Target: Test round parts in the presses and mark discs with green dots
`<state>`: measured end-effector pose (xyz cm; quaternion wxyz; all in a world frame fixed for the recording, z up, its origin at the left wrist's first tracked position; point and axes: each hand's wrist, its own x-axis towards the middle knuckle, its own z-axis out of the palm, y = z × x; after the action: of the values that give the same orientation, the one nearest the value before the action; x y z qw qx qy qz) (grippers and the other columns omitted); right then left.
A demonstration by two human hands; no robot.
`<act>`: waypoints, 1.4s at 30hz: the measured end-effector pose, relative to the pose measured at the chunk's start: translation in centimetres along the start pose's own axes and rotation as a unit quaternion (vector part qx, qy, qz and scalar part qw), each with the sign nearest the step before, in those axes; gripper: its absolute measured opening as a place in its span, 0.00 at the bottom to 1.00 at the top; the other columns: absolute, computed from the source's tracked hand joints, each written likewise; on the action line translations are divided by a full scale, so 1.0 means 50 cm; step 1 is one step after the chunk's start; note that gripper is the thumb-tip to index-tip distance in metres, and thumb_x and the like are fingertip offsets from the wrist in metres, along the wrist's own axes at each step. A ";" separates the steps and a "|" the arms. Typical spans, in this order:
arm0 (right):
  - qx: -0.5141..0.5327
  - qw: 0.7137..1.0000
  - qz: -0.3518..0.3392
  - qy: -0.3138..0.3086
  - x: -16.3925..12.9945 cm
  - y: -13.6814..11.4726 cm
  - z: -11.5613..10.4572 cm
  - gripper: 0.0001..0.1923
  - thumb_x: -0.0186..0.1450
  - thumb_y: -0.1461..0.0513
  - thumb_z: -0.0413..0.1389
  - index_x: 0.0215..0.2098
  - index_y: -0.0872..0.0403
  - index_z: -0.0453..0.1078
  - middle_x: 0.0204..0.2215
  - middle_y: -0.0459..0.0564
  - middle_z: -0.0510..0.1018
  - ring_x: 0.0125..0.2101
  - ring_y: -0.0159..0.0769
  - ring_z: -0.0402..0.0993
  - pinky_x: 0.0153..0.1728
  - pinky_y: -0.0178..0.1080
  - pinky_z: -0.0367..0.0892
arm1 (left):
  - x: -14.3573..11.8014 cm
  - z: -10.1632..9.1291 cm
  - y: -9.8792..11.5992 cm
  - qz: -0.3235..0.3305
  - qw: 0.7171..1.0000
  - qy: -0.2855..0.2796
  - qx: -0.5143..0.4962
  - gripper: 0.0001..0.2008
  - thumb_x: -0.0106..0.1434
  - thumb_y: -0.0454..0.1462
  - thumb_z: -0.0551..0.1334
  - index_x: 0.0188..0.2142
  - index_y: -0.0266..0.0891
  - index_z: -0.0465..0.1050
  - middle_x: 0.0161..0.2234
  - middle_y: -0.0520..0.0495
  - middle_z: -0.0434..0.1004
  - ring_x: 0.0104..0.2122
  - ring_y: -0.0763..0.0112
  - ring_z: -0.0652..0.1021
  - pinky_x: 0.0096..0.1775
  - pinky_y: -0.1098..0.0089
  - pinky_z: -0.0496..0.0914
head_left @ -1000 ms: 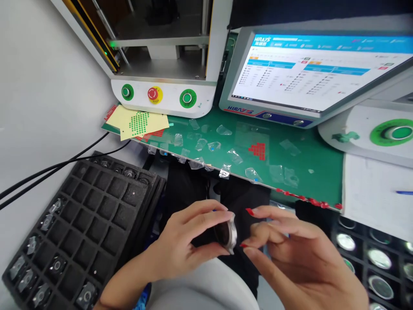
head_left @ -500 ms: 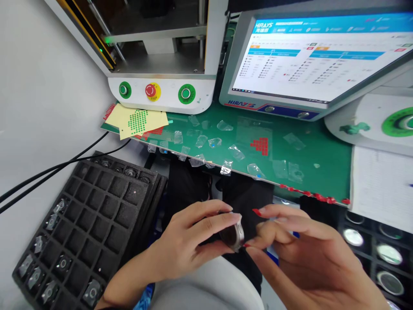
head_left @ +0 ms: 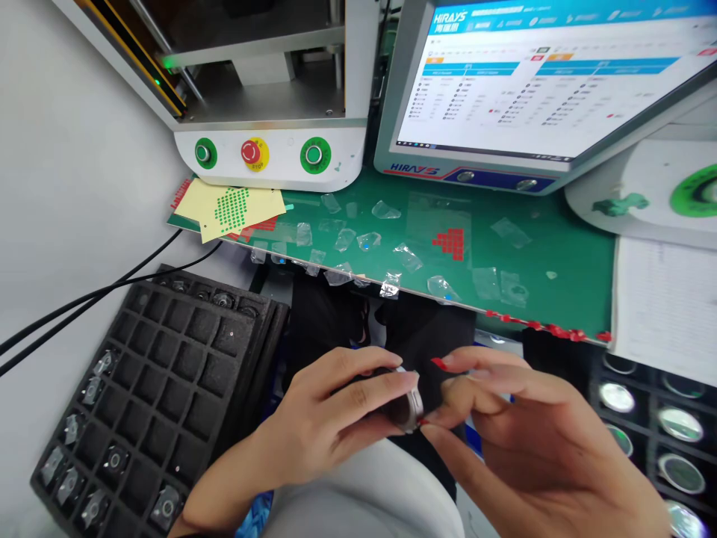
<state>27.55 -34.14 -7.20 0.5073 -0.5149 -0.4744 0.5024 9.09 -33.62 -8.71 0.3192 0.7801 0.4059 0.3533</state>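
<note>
My left hand (head_left: 336, 411) is closed around a round metal watch case (head_left: 413, 407), holding it on edge above my lap. The dark face of the watch case is partly covered by my fingers, and its silvery rim points to the right. At that rim is my right hand (head_left: 520, 433), thumb and a finger pinched together with the red-nailed tips at the lower edge. Whatever is between those tips, if anything, is too small to make out. Another right finger is stretched out above the pinch.
A green bench (head_left: 364, 224) carries scraps of clear film and red stickers (head_left: 452, 243). Yellow sticker sheets (head_left: 232, 209) lie at its left. Beyond stand a press machine (head_left: 269, 153) and a monitor (head_left: 504, 90). A black foam tray (head_left: 151, 388) with parts is at left, another tray (head_left: 653, 448) at right.
The right fingertips have come slightly closer to the rim of the watch case. The view has shifted a little; the left hand keeps its hold.
</note>
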 end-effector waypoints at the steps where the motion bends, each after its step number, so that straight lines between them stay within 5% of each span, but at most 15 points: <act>1: 0.000 1.000 0.009 0.000 0.000 -0.001 -0.001 0.16 0.59 0.68 0.62 0.43 0.47 0.69 0.32 0.47 0.75 0.36 0.35 0.75 0.44 0.40 0.74 | 0.001 0.000 0.000 0.003 1.000 0.001 0.000 0.21 0.67 0.33 0.63 0.59 0.40 0.66 0.53 0.42 0.73 0.49 0.69 0.76 0.51 0.70 0.73; 4: 0.016 1.000 0.019 -0.008 0.003 -0.002 -0.002 0.16 0.59 0.68 0.62 0.43 0.47 0.69 0.40 0.48 0.74 0.28 0.29 0.74 0.40 0.37 0.76 | 0.004 -0.001 0.000 0.010 1.000 0.002 0.003 0.20 0.67 0.32 0.62 0.58 0.40 0.66 0.52 0.42 0.74 0.49 0.68 0.76 0.51 0.68 0.73; 13: 0.068 0.993 0.082 -0.057 0.016 0.000 -0.019 0.18 0.58 0.67 0.65 0.44 0.43 0.70 0.39 0.45 0.73 0.27 0.26 0.74 0.35 0.33 0.76 | 0.008 0.004 -0.011 0.063 0.997 0.021 -0.028 0.16 0.67 0.30 0.62 0.54 0.30 0.70 0.50 0.37 0.73 0.47 0.65 0.75 0.48 0.65 0.73; 21: 0.206 0.940 0.219 -0.161 0.044 0.055 -0.016 0.32 0.48 0.58 0.74 0.48 0.41 0.67 0.38 0.42 0.69 0.24 0.25 0.67 0.24 0.31 0.69 | 0.010 0.000 -0.023 0.026 0.986 -0.001 -0.165 0.25 0.66 0.35 0.63 0.62 0.43 0.65 0.50 0.40 0.73 0.43 0.71 0.75 0.45 0.71 0.73; 24: 0.234 0.925 0.231 -0.192 0.039 0.079 0.007 0.49 0.38 0.50 0.76 0.55 0.41 0.62 0.41 0.45 0.69 0.31 0.30 0.70 0.32 0.36 0.71 | 0.011 0.010 -0.032 0.007 0.954 -0.012 -0.300 0.29 0.62 0.34 0.68 0.61 0.52 0.66 0.48 0.44 0.75 0.38 0.74 0.77 0.41 0.72 0.74; 27: 0.219 0.941 0.208 -0.154 0.031 0.092 0.030 0.53 0.36 0.46 0.75 0.57 0.41 0.61 0.45 0.47 0.70 0.37 0.35 0.71 0.38 0.38 0.70 | 0.008 0.027 -0.040 -0.041 0.899 -0.005 -0.437 0.30 0.56 0.34 0.72 0.57 0.52 0.71 0.46 0.45 0.77 0.37 0.73 0.77 0.40 0.72 0.74; 32: 0.258 0.955 0.143 -0.023 0.030 0.083 0.033 0.35 0.50 0.46 0.69 0.52 0.45 0.68 0.47 0.51 0.75 0.48 0.42 0.73 0.46 0.41 0.70 | 0.010 0.044 -0.026 -0.193 0.762 -0.024 -0.618 0.22 0.61 0.42 0.68 0.55 0.46 0.74 0.41 0.41 0.80 0.35 0.69 0.80 0.36 0.70 0.75; 37: 0.244 0.960 0.127 0.056 0.033 0.071 0.010 0.17 0.57 0.52 0.66 0.42 0.48 0.74 0.41 0.50 0.79 0.43 0.40 0.77 0.45 0.40 0.71 | 0.014 0.051 -0.009 -0.254 0.652 -0.008 -0.714 0.16 0.69 0.42 0.59 0.53 0.38 0.75 0.41 0.39 0.82 0.31 0.69 0.82 0.28 0.74 0.76; 39: 0.241 0.960 0.126 0.067 0.027 0.072 0.009 0.15 0.57 0.54 0.66 0.41 0.48 0.74 0.40 0.49 0.80 0.42 0.38 0.78 0.45 0.39 0.72 | 0.013 0.056 -0.004 -0.266 0.657 0.017 -0.705 0.15 0.69 0.41 0.59 0.51 0.36 0.75 0.39 0.39 0.82 0.27 0.72 0.81 0.25 0.77 0.74; 42: 0.242 0.961 0.123 0.050 0.016 0.077 0.013 0.13 0.59 0.56 0.65 0.41 0.47 0.74 0.40 0.48 0.80 0.42 0.36 0.79 0.45 0.36 0.72 | 0.010 0.063 0.006 -0.262 0.721 0.047 -0.640 0.15 0.67 0.43 0.62 0.48 0.35 0.74 0.36 0.40 0.82 0.22 0.79 0.76 0.23 0.81 0.70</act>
<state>26.84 -33.47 -11.05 0.5741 -0.4555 -0.2457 0.6344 11.96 -34.01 -10.04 0.8029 0.2353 0.2858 0.4672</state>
